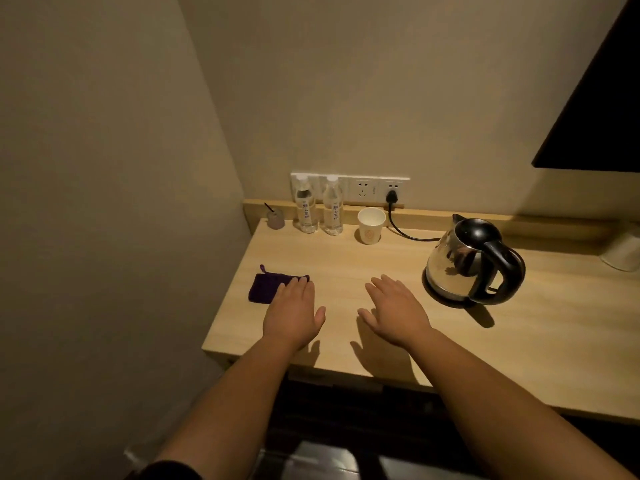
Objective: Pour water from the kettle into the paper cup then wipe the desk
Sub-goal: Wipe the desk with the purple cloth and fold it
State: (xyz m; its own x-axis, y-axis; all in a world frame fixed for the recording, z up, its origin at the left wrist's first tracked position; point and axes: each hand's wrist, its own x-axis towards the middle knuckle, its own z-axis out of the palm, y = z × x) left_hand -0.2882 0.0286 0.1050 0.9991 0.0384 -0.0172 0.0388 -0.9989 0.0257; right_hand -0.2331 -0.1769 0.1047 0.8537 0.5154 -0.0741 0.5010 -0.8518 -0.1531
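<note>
The scene was dim and warm yellow, lit from the upper left. Hard shadows fell toward the right beneath the hands and kettle (464, 261), whose steel caught glare. Wide-angle distortion bent the edges.

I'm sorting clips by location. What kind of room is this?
Probably a hotel room. A wooden desk against the wall holds an electric kettle, a paper cup and two sealed water bottles, with wall sockets behind.
</note>
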